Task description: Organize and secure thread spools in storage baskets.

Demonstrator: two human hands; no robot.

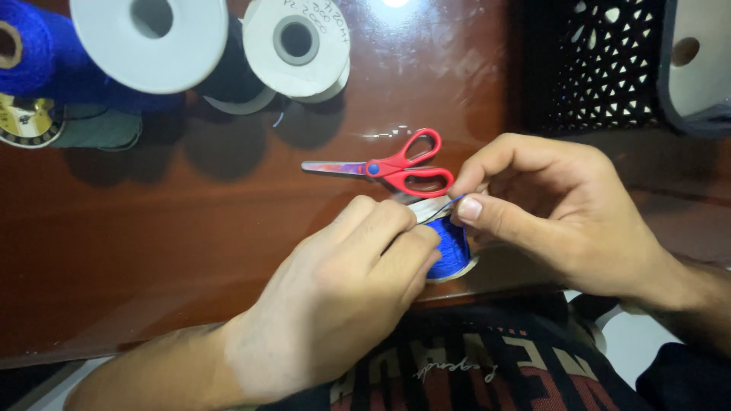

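Left hand (343,289) is gripping a small blue thread bobbin (449,247) while right hand (548,205) is pinching its thread end, red scissors (396,167) lying just beyond.

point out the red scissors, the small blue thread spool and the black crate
red scissors (396,166), head view, on the handle near the pivot
small blue thread spool (451,247), head view, on the blue winding
black crate (601,68), head view, on its perforated wall
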